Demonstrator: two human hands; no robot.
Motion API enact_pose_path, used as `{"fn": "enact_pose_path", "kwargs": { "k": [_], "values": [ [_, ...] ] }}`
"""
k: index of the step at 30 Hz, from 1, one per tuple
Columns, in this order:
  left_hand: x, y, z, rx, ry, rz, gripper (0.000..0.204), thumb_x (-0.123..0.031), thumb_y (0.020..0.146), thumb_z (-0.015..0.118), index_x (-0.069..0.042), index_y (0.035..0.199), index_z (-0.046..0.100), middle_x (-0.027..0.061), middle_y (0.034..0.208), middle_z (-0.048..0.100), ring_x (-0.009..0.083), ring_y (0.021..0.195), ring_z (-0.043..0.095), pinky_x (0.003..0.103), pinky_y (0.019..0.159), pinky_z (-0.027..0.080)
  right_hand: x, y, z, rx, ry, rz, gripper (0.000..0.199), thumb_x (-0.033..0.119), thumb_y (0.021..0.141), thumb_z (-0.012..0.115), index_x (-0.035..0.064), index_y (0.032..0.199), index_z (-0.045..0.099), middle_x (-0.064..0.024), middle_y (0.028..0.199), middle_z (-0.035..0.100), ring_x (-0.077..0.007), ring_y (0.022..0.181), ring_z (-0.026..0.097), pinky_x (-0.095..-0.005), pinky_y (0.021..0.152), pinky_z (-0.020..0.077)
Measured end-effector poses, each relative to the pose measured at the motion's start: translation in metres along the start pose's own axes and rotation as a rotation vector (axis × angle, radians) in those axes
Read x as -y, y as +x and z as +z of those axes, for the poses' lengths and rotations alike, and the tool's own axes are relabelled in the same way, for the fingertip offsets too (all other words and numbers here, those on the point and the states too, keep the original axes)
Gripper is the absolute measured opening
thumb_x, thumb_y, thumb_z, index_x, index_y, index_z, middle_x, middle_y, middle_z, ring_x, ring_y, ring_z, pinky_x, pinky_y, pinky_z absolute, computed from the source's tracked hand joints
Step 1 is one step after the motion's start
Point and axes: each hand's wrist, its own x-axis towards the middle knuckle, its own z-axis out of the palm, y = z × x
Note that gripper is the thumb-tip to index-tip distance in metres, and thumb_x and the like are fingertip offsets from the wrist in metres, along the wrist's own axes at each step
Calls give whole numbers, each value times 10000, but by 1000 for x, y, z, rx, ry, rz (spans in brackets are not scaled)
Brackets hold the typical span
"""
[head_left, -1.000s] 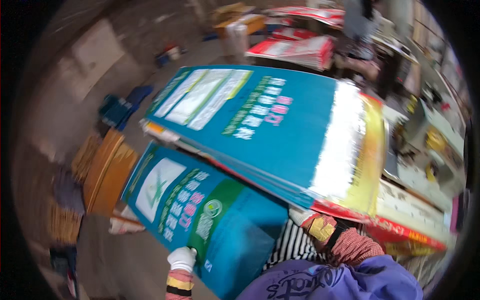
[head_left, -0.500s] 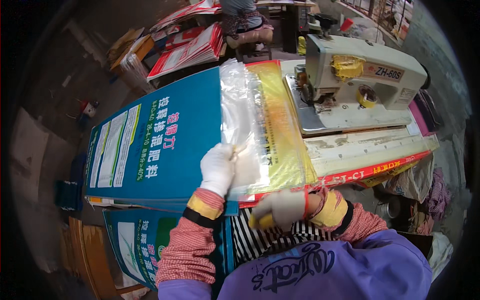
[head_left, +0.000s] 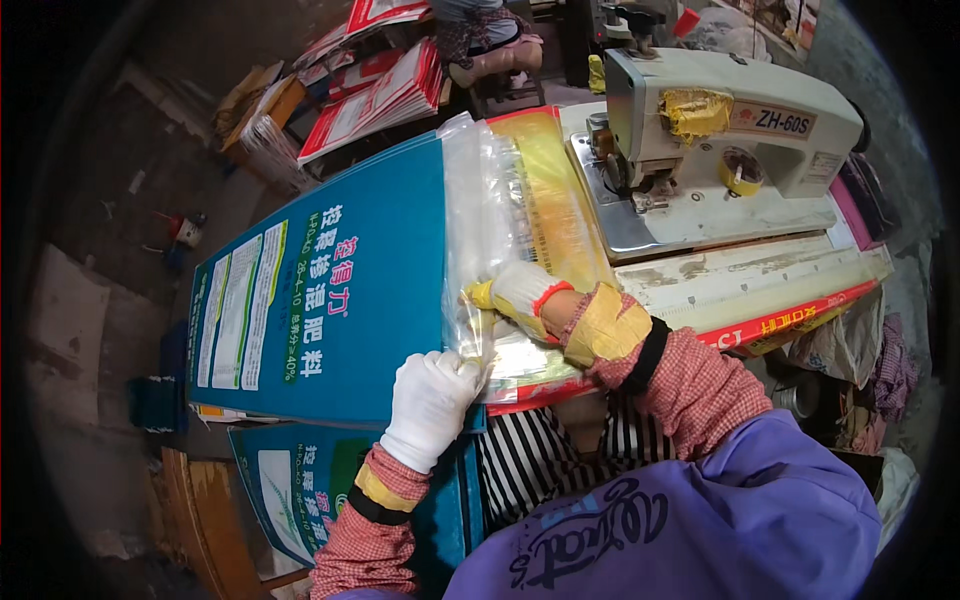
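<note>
A stack of blue printed sacks [head_left: 270,270] lies in front of me, with clear plastic liner [head_left: 468,190] sticking out along its right side. My left hand [head_left: 430,405], in a white glove, is closed on the near corner of the liner by the sack edge. My right hand [head_left: 515,298], in a white glove with yellow fingertips, pinches the liner a little farther up its edge. Between the two hands the film is pulled into folds. A yellow printed sack [head_left: 560,190] lies under the liner, on the right.
A white sewing machine [head_left: 740,130] with a yellow tape roll [head_left: 741,172] stands at the right on a worn table [head_left: 700,290]. More blue sacks [head_left: 285,480] rest below left. Behind are red-and-white sacks [head_left: 385,95] and a seated person [head_left: 485,35].
My right hand has moved up and left from near my lap onto the liner and closed on it. My left hand has slid down toward the near corner; the liner's edge is now gathered.
</note>
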Motion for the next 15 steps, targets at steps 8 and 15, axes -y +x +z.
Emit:
{"fn": "enact_pose_path", "kwargs": {
  "k": [8,15],
  "values": [
    [37,27,8,-193,-983,-758,244,-125,789,651,55,941,587,62,825,632,80,722,575,206,659,467,32,-4,16,48,-69,-74,328,273,769,695,-19,907,645,-89,717,624,-142,609,561,-290,550,450],
    [92,1,-19,-452,-1046,-675,195,-196,837,616,-11,851,559,22,740,574,76,651,532,221,589,437,26,-1,13,-127,-738,-166,460,503,828,507,86,968,641,-160,884,644,-366,808,616,-423,664,481]
  ]
}}
